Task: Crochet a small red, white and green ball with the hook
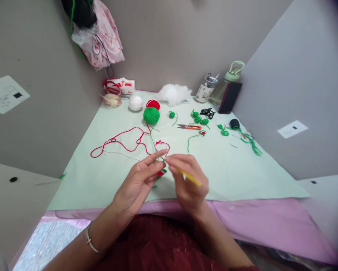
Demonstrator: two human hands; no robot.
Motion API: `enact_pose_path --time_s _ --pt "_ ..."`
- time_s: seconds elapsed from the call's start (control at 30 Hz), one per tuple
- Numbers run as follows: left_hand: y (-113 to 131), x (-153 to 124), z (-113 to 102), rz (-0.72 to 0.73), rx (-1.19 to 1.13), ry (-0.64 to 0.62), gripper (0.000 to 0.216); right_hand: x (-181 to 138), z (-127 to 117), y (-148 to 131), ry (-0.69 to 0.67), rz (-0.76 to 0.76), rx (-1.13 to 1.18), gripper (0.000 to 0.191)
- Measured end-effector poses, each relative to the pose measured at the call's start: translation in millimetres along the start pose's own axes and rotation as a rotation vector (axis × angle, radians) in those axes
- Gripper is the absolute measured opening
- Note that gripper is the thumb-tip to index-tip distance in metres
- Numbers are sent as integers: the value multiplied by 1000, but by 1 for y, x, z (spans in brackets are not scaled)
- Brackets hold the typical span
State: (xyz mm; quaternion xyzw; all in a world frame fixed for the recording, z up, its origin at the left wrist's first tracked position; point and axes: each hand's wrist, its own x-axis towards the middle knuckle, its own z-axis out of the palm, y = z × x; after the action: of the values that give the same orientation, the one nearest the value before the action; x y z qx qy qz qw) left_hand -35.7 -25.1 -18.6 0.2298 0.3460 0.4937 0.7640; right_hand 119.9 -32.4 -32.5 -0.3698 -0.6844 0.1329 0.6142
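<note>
The left hand [144,175] has its fingers pinched nearly shut on a small red and green piece [162,171], and a green strand runs up over its pointing finger. The piece is above the table [242,180], near the middle of its front edge. The right hand [189,180] is curled tight around a yellow stick [193,179], and its fingertips are right next to the left ones. I cannot tell if the stick's tip touches the piece. A green ball of yarn [151,116] sits toward the back edge, with a red ball [153,104] just behind it and a white ball [135,103] to the left. Loops of red yarn [123,132] lie on the left half. Orange snips [193,127] lie right of the green ball. White fluff [174,94] is by the back edge. A bowl [112,101] stands in the back left corner, and a bottle [220,91] and a phone [230,98] stand in the back right corner.
</note>
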Motion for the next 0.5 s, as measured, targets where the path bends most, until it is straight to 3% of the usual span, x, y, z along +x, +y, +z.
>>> enact_pose_path --time_s 0.1,0.17,0.27,0.37,0.5 --pt "2 0 -1 119 58 56 41 7 -3 -1 56 301 319 22" --pt "1 -2 2 246 118 93 42 8 0 -4 56 379 431 20" --pt "-4 -6 8 276 133 88 51 6 8 -7 36 294 356 18" --pt "-6 -8 10 196 81 48 54 3 12 -8 24 216 287 22" --pt "1 -7 4 72 22 8 54 3 6 -4 54 247 328 20"
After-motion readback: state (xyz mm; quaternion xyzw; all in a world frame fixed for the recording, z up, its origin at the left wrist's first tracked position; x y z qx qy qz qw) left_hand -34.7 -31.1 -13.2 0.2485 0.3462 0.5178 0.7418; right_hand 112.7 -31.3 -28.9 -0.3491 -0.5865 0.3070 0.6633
